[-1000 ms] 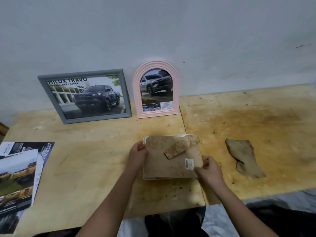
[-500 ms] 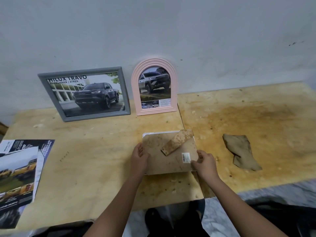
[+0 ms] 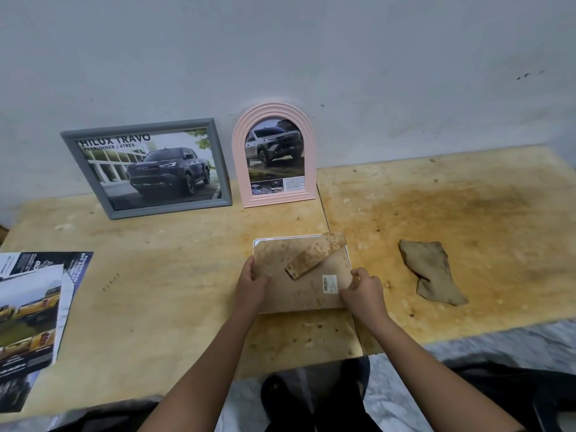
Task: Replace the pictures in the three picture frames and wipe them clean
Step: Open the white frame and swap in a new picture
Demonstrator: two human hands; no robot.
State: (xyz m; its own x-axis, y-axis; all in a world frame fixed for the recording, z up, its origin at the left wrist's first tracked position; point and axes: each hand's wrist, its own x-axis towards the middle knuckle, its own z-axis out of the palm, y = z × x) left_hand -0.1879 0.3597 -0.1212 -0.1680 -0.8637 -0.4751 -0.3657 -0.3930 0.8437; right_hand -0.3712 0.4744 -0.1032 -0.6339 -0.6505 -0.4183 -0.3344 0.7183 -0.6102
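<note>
— Third frame (image 3: pixel 274 240): location?
— Face down on the tabletop (image 3: pixel 156 275), centre front, backing board (image 3: pixel 299 291) upward; left grip (image 3: pixel 252 282) curls round the board's left edge; right grip (image 3: pixel 361 291) pinches its right edge
— Handling?
— Move both edges level so the board sits square in the frame; avoid the stand flap (image 3: pixel 314 255); tabletop is stained plywood; wipe afterward with the cloth (image 3: pixel 433 272) at right; grey frame (image 3: pixel 146 168) and pink frame (image 3: pixel 274 154) lean against the wall (image 3: pixel 280 57)
</note>
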